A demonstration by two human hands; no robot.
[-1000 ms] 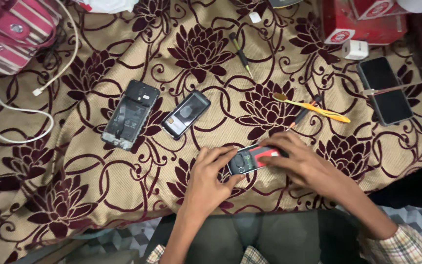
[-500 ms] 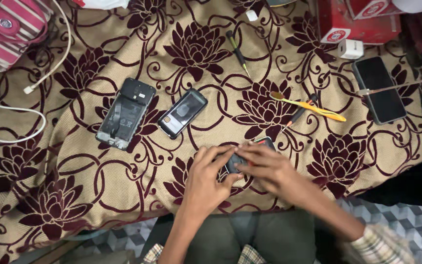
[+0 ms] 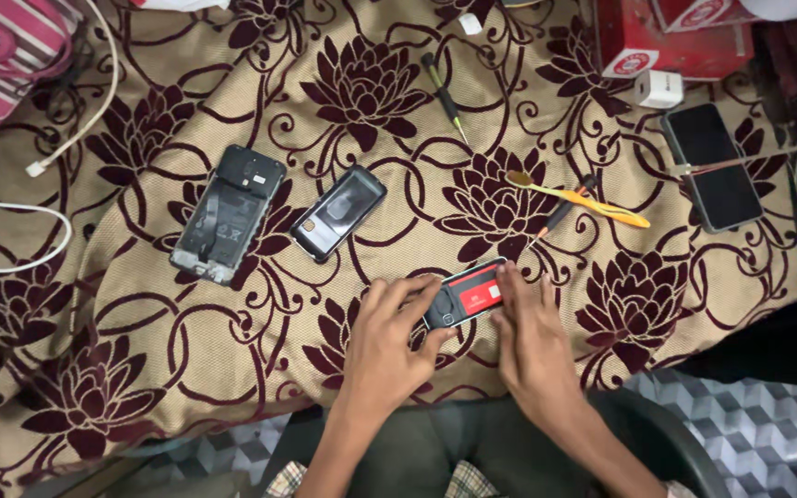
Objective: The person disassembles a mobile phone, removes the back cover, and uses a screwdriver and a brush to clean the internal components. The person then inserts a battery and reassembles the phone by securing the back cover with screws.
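Two hands, left hand (image 3: 387,334) and right hand (image 3: 529,339), are closing fingers around a small red-and-black phone (image 3: 466,293) lying on the floral-clothed desk (image 3: 140,350); opened black phone (image 3: 228,214) is lying well apart, unassembled

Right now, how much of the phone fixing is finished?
Already done: the big black phone with its back cover off and a small dark phone lie opened on the flowered cloth. In hand: left hand and right hand grip a small black-and-red phone. Left: the opened phones remain unassembled.
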